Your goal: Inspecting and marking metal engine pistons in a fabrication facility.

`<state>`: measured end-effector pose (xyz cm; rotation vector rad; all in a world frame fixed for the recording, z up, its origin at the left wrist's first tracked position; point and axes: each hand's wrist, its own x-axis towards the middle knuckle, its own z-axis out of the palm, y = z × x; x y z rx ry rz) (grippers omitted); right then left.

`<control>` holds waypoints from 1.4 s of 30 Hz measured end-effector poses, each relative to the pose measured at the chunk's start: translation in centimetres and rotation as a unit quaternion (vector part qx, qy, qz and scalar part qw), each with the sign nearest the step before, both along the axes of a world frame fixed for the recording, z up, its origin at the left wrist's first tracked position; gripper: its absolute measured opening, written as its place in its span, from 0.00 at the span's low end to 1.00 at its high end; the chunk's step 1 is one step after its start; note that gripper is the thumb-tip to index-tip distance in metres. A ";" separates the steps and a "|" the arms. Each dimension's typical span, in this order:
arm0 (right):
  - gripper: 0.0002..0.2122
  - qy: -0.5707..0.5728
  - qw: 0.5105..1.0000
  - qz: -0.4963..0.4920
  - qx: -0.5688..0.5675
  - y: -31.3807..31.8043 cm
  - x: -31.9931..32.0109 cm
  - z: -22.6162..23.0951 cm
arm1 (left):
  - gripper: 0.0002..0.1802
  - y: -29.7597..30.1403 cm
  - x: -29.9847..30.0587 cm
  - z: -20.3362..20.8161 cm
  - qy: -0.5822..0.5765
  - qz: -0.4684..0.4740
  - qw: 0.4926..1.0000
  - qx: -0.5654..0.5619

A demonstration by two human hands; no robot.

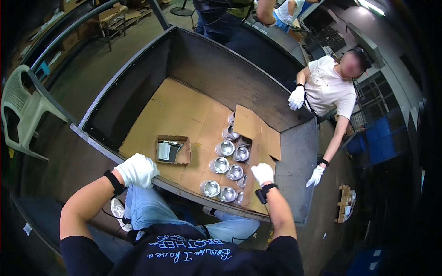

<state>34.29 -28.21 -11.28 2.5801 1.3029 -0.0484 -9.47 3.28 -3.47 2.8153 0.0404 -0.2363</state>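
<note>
My left hand [138, 170], in a white glove, is closed at the near rim of a large dark metal bin [103, 146]. My right hand [263, 174], gloved too, has its fingers closed on the upright edge of a brown cardboard sheet [251, 188]. Left of that sheet stand rows of round, shiny metal cup-like parts [220, 164], open side up. Some of them are partly covered by the sheet and by its folded flap [247, 120]. A small open cardboard box [183, 152] with flat grey and pale pieces in it sits nearer my left hand.
Flat cardboard [161, 108] lines the bin floor. At the bin's right end stands a co-worker [334, 83] in white gloves, one hand near the rim. Another person [221, 20] is beyond the far wall. A pale plastic chair [27, 110] stands at the left.
</note>
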 end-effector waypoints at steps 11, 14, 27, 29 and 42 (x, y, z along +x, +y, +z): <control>0.17 0.055 0.987 -0.005 0.153 -1.4 -5.6 30.6 | 0.16 -0.2 -0.5 -0.8 -0.013 0.021 1.000 -0.013; 0.10 0.232 0.925 -0.095 0.284 -0.5 -11.5 37.4 | 0.16 -0.2 -0.7 -0.7 -0.033 0.014 0.999 -0.019; 0.10 0.340 0.682 0.191 0.618 3.1 -15.8 44.8 | 0.31 -0.8 -0.4 -1.5 -0.050 0.013 0.999 0.000; 0.08 0.257 0.602 0.225 0.722 7.1 -13.8 42.1 | 0.29 -1.3 -1.2 -0.1 -0.056 0.040 0.998 -0.015; 0.11 0.624 0.756 -0.067 0.185 23.3 -14.3 23.2 | 0.33 -3.0 -4.3 -0.1 -0.126 0.185 0.971 -0.089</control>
